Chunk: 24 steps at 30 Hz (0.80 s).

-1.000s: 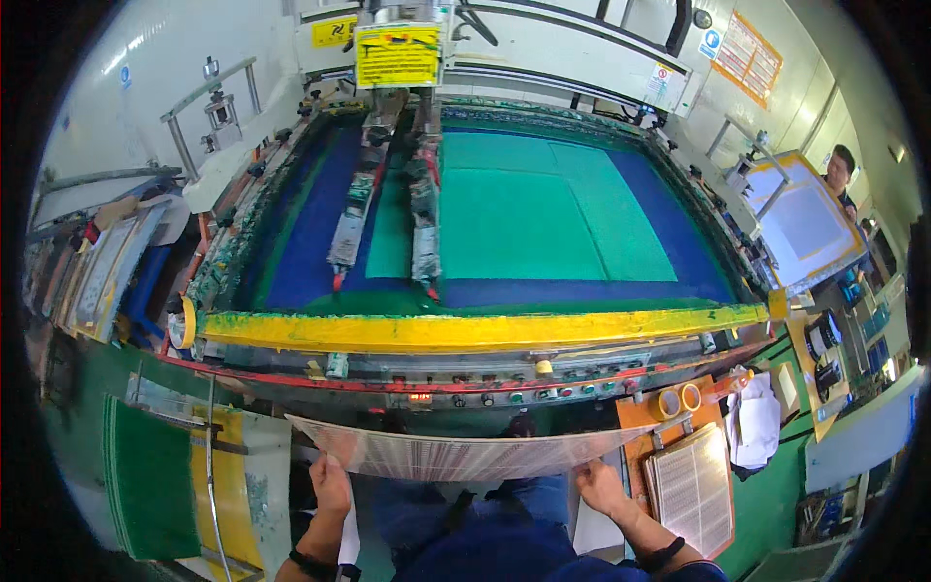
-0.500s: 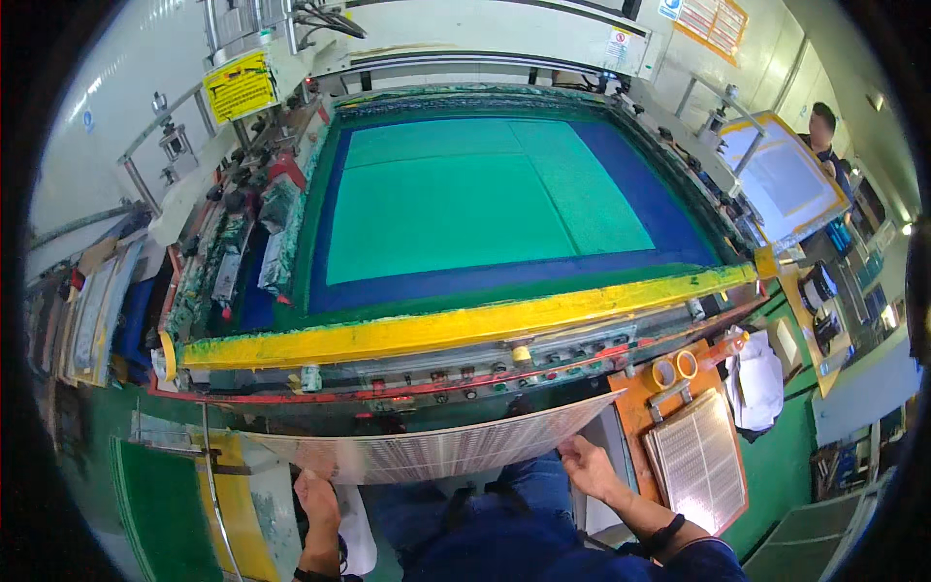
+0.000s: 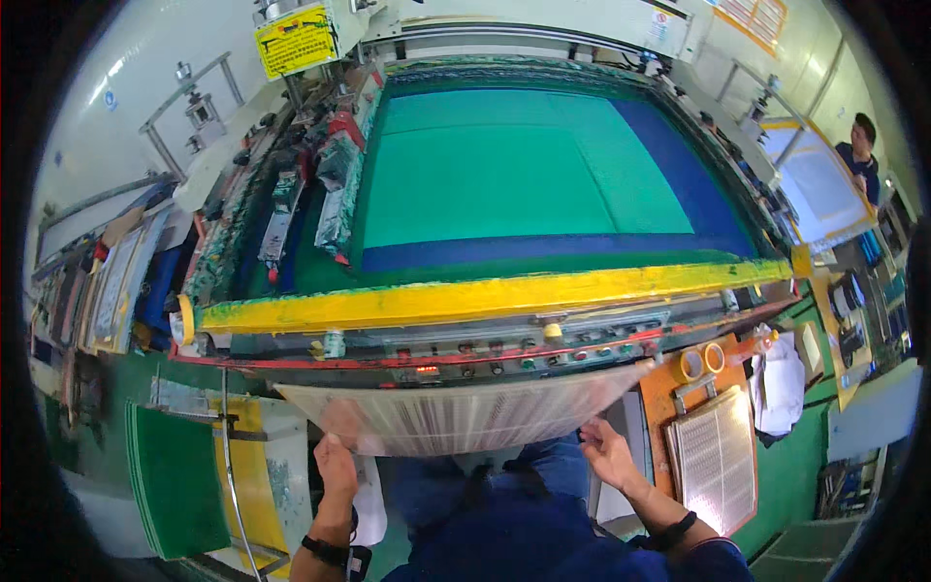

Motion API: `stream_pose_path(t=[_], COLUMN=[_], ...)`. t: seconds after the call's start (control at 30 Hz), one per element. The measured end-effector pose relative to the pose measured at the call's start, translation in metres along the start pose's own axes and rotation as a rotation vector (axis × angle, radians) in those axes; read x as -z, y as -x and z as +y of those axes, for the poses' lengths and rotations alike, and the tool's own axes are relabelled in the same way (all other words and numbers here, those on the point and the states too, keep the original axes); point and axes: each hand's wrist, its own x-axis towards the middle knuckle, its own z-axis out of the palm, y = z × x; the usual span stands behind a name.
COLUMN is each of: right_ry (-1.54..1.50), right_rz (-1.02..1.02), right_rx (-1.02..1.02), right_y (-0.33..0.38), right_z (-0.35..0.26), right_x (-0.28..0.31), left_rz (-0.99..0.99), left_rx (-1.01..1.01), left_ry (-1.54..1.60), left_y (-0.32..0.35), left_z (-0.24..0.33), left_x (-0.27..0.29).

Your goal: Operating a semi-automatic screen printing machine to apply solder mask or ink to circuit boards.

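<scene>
The printing machine (image 3: 524,184), with its teal-and-blue screen, is filling most of the space ahead, and its yellow front bar (image 3: 485,299) is running right across beyond the worker. The pale, finely patterned panel (image 3: 465,412) is spanning the gap between the worker's body and the machine, and to my eye its thinness is calling for even support, both ends level, the middle not sagging, the far edge clear of the machine front. The stack of similar panels (image 3: 713,456) is lying on the orange board (image 3: 656,393) to the right, so that corner is probably needing the most care. The left hand (image 3: 336,461) is pinching the near edge towards its left end, thumb uppermost; the right hand (image 3: 606,454) is holding near the opposite end, fingers curled in. A light, matching grip at the rim is seeming wisest, sparing the face.

The frame is cutting off the machine's top. The panel is hiding its own underside, and I'm not telling whether its far edge is touching anything. Its fine pattern is blurring, the right fingertips are disappearing into shadow, and a reddish patch by the left hand is reading as either reflection or fingers showing through.
</scene>
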Motion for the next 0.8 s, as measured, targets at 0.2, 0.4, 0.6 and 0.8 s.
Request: stream_pose_path(t=[0.2,0.4,0.6,0.8], right_ry=[0.033,0.07,0.054,0.14], right_rz=[-0.065,-0.049,-0.038,-0.06], right_rx=[-0.029,-0.069,-0.058,-0.005], right_y=[-0.002,0.001,-0.003,-0.008], right_z=[0.006,0.022,0.014,0.02], right_x=[0.005,0.01,0.01,0.017], left_rz=[-0.022,0.003,0.009,-0.008], left_rx=[0.076,0.176,0.219,0.211], left_ry=[-0.023,-0.091,0.071,0.023], left_y=[-0.008,-0.007,-0.003,-0.003], left_z=[-0.02,-0.041,-0.037,-0.04], left_x=[0.015,0.009,0.0,0.0])
